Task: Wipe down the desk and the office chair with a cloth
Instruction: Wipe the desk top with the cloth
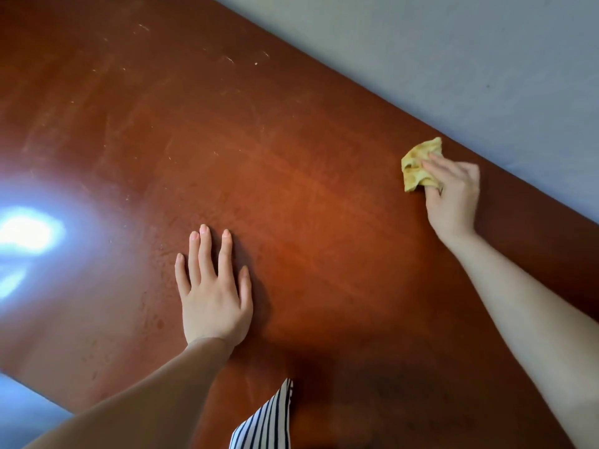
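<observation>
A reddish-brown desk top (291,157) fills most of the view, with faint streaks and small pale specks on it. My right hand (453,192) reaches to the desk's far edge by the wall and grips a crumpled yellow cloth (416,165) against the surface. Nearer to me, my left hand (212,286) lies flat on the desk with its fingers straight and spread. The office chair is out of view.
A grey wall (453,59) runs along the desk's far edge. Bright window glare (26,234) reflects off the desk at the left. A striped garment (269,422) hangs at the bottom centre. The desk's left corner shows at the lower left.
</observation>
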Demonstrator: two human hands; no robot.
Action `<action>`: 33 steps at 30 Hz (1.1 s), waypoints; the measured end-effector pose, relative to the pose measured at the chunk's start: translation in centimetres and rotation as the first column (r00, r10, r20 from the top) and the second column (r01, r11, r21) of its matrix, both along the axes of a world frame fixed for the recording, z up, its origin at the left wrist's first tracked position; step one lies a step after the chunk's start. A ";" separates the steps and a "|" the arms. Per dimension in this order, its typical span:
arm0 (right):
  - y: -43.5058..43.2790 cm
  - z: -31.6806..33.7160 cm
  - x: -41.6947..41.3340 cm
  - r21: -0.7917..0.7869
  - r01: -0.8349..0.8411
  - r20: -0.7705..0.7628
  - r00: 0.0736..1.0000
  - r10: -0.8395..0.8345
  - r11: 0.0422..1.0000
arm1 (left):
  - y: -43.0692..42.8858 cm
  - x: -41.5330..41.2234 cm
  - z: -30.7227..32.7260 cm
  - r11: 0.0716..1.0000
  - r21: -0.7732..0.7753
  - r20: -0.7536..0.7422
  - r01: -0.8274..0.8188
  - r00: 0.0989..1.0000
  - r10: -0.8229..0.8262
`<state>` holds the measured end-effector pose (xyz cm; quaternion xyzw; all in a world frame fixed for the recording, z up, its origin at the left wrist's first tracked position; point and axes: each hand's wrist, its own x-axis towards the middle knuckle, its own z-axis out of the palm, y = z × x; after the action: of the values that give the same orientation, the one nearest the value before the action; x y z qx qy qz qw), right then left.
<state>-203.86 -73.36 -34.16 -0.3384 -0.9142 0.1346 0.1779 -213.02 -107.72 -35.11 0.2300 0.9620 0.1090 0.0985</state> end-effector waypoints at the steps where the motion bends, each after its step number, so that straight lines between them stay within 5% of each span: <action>1: 0.3 0.1 -1.4 -0.004 0.040 0.004 0.999 -0.040 0.999 | 0.0 0.0 0.0 1.000 -0.001 0.000 0.002 1.000 -0.002; 8: 0.3 0.5 -11.4 -0.029 0.179 0.132 0.976 -0.174 0.983 | 0.3 0.0 0.2 1.000 -0.011 0.004 0.016 1.000 -0.016; 17: -5.2 -0.2 -17.3 -0.045 -0.218 0.267 0.938 0.222 0.975 | 0.3 -0.3 0.1 1.000 -0.019 -0.001 0.017 1.000 -0.017; 25: -14.0 0.4 -10.6 -0.108 -0.677 0.156 0.711 0.685 0.728 | 0.3 -0.3 0.3 1.000 -0.022 -0.002 0.013 1.000 -0.013; 30: -15.1 -0.1 -4.5 -0.092 -0.837 -0.022 0.544 0.839 0.540 | 0.2 -0.2 0.2 1.000 -0.015 -0.009 0.016 1.000 -0.016; 33: -13.5 -0.4 -2.8 -0.108 -0.844 -0.081 0.535 0.841 0.526 | 0.2 -0.1 0.1 1.000 -0.015 -0.007 0.008 1.000 -0.008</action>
<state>-206.68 -86.82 -34.57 0.1347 -0.9509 0.2678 0.0767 -213.09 -107.54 -35.02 0.2335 0.9622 0.1007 0.0972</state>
